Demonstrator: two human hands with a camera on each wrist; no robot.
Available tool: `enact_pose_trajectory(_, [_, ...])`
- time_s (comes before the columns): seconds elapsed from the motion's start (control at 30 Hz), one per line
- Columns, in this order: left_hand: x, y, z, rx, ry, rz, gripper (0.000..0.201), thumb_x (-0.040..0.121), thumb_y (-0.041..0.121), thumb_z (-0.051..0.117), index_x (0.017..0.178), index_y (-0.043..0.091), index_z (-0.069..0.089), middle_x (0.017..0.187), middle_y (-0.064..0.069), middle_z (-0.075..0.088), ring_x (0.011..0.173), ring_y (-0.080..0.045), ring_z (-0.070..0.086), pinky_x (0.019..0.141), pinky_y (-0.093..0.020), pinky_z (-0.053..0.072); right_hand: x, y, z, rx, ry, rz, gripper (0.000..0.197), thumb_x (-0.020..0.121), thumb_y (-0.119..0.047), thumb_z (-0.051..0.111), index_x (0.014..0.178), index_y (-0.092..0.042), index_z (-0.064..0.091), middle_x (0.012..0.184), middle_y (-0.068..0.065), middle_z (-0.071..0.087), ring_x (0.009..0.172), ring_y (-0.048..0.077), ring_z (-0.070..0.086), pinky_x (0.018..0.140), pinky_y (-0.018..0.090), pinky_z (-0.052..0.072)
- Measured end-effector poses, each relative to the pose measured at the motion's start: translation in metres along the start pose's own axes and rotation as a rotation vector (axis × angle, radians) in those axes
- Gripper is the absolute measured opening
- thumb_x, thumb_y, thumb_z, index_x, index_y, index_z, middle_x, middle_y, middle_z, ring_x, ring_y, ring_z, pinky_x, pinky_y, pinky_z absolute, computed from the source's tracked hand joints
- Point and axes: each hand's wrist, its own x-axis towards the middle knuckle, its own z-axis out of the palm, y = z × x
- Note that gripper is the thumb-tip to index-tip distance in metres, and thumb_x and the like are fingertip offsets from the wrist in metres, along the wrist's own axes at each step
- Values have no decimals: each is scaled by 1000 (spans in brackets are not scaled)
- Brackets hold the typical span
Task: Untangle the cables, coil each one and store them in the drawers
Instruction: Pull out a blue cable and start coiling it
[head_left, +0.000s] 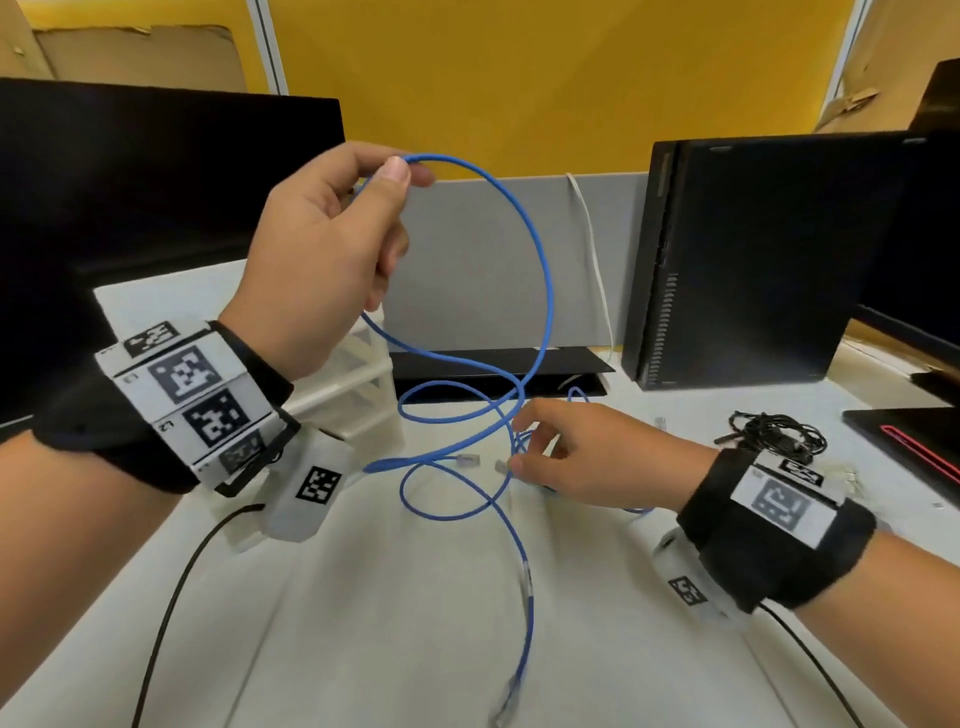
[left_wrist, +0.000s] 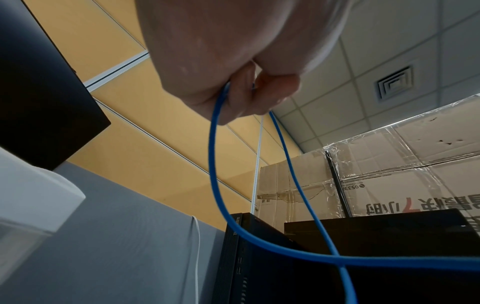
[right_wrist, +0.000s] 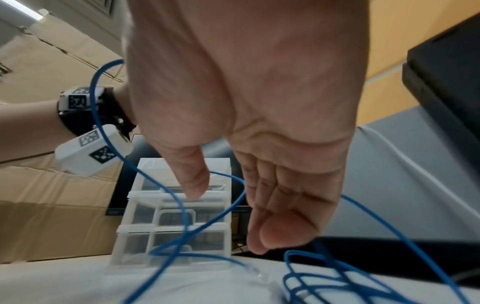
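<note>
Blue cable (head_left: 540, 270) looped from left hand (head_left: 317, 249)

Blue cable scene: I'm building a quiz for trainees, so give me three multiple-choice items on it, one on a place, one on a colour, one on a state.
1. Where is the black cable bundle?
A. on the table by the right wrist
B. in a drawer
C. in the left hand

2. What colour is the cable held up in a loop?
A. red
B. blue
C. white

3. How is the right hand?
A. fist around a plug
B. flat on the table
C. fingers relaxed over the cable, gripping nothing

Answers: 1 A, it lies on the table. 2 B, the left hand pinches a blue loop. 3 C, the wrist view shows loose fingers.
</note>
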Motion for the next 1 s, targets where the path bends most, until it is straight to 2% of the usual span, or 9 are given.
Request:
enact_pose_trajectory(0.13, [0,-2,-5,-12,25,3,22,110,21,49,113,8,66,59,11,52,52,-13,40,40,-22,31,7,-12,15,69,-45,56,54,100,-56,61,145,-33,45,111,-14,70,94,3,63,79,24,47])
enact_pose_trajectory(0.3, [0,-12,-11,13,65,-25,27,110,20,46,119,1,63,58,16,55,52,-10,42,41,-20,32,6,-14,27,41,16,54,29,103,-46,60,120,-28,44,97,-3,71,82,14,64,71,30,50])
enact_pose_trajectory(0.37, [-1,-18,-15,32,65,-46,27,110,23,47,118,3,64,57,11,51,52,-11,41,42,-21,33,0,-10,30,-69,-118,26,16,105,-29,53,119,-32,46,102,-1,70,87,21,64,76,35,53])
enact_pose_trajectory(0.47, [-4,-28,-16,67,47,-89,27,110,24,45,118,7,65,59,0,46,51,-12,40,42,-22,34,-13,-6,32,-253,-391,-82,50,93,-7,47,125,-45,50,112,-9,62,99,22,64,88,46,59])
enact_pose_trajectory(0.53, [-6,-35,-14,90,28,-139,28,111,23,43,118,8,65,61,-3,45,48,-12,39,42,-21,34,-17,-4,34,-316,-448,-154,55,92,-4,52,130,-44,54,116,-10,56,101,18,61,92,43,57])
enact_pose_trajectory(0.63, [-6,-48,-13,98,-5,-248,28,112,22,39,119,10,64,64,-4,49,43,-12,39,42,-20,33,-17,-2,39,-366,-406,-222,36,95,-14,67,125,-33,65,116,-12,60,96,10,55,88,30,52])
enact_pose_trajectory(0.73, [-7,-60,-15,113,5,-372,28,110,18,38,123,14,62,69,-1,56,46,-13,47,45,-22,39,-21,-3,46,-384,-394,-295,34,94,-13,65,121,-34,64,110,-13,63,96,8,55,84,31,52])
enact_pose_trajectory(0.9, [-11,-72,-17,76,-11,-545,32,105,7,40,130,21,54,102,-7,67,79,-17,73,72,-37,61,-29,-3,50,-442,-387,-391,15,96,-15,67,107,-26,69,109,-6,56,95,19,60,80,39,54])
enact_pose_trajectory(1.0, [-18,-78,-20,357,-71,-405,28,104,17,53,129,27,60,125,1,65,112,-10,66,100,-32,52,-34,-5,49,-303,-367,-435,11,99,-22,67,108,-28,69,111,-11,53,90,13,60,81,36,53])
